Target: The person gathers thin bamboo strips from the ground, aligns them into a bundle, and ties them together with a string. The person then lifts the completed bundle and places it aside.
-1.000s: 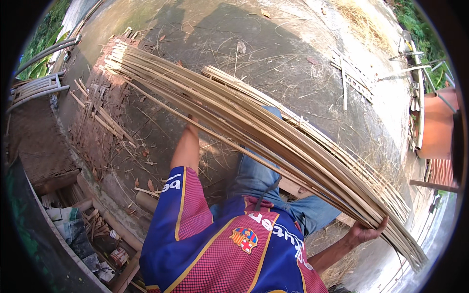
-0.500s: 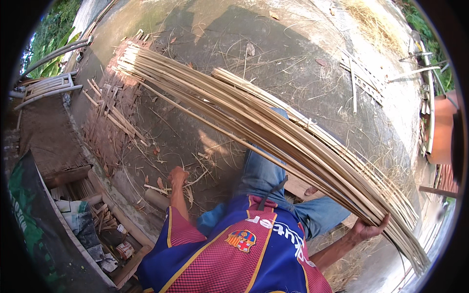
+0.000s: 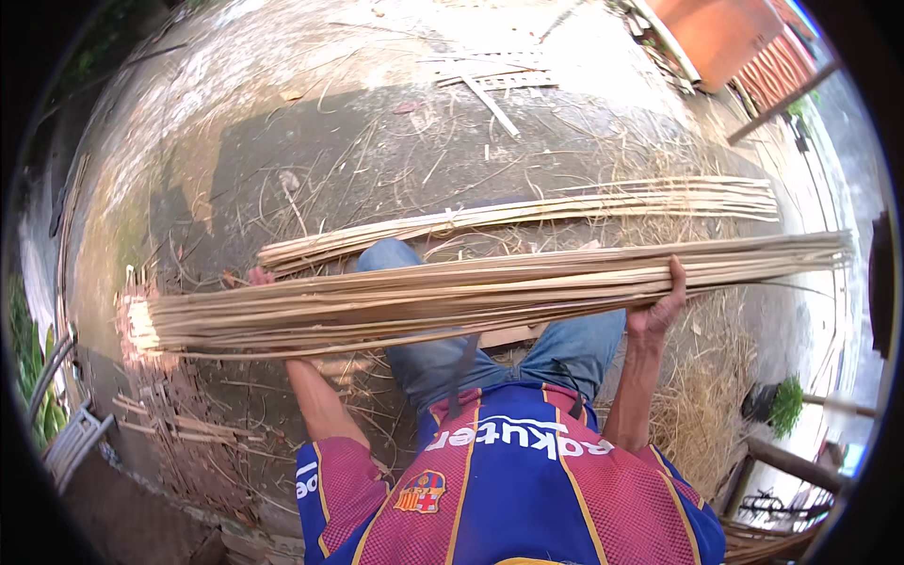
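A long bundle of thin pale bamboo strips (image 3: 452,297) lies across my hands in front of me, above my thighs. My right hand (image 3: 662,301) grips it right of the middle, with fingers curled up over the strips. Toward the left end, my left hand (image 3: 261,276) holds it from beneath. Only that hand's fingertips show at the bundle's far side; the palm is hidden under the strips. A second, thinner bundle of bamboo strips (image 3: 527,215) rests on the ground just beyond my knees.
Loose shavings (image 3: 697,377) and fibres litter the concrete ground. A worn woven mat (image 3: 179,414) with short strips lies at the left. Farther off is a slatted piece (image 3: 499,80); an orange container (image 3: 716,38) stands at the far right. A potted plant (image 3: 783,407) is to the right.
My left hand has come up from near the ground and taken the bundle's left part. The bundle has swung from a slant to nearly level across my view, which has turned right.
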Demonstrator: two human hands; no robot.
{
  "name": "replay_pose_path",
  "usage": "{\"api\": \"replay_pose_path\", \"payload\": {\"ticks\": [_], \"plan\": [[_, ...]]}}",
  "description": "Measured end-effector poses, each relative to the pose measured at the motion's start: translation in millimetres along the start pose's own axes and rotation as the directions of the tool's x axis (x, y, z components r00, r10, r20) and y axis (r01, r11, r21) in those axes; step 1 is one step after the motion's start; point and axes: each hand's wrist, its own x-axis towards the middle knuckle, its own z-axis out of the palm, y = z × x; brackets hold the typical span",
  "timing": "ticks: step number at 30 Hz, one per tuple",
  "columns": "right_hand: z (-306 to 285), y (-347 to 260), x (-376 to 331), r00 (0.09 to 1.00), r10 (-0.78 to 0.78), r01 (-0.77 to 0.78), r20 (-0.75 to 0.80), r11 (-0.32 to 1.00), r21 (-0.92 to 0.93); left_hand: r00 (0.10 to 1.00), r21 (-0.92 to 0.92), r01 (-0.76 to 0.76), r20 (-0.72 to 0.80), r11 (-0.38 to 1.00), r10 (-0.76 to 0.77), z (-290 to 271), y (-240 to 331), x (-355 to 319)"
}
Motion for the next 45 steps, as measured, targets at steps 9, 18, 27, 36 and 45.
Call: {"api": "replay_pose_path", "payload": {"ticks": [9,18,27,36,45], "plan": [[-4,-16,15,0.998,0.051,-0.057,0.042,0.985,0.164,0.999,0.077,-0.039,-0.025,0.996,0.041,67,-32,-15],[-26,8,38,0.953,0.124,-0.17,0.275,0.974,0.15,0.993,0.445,-0.11,0.015,0.889,0.116,64,10,-73],[-35,-4,78,0.961,0.061,-0.138,0.271,0.951,0.277,0.994,0.342,-0.097,-0.004,0.935,0.105,25,10,-113],[-118,-28,138,0.971,0.07,-0.123,0.228,0.967,0.224,0.989,0.208,0.086,0.101,0.974,-0.109,25,-88,-113],[-218,-3,193,0.987,0.102,-0.121,0.121,0.979,0.161,0.999,0.352,0.039,-0.024,0.935,-0.033,20,-139,-88]]}}
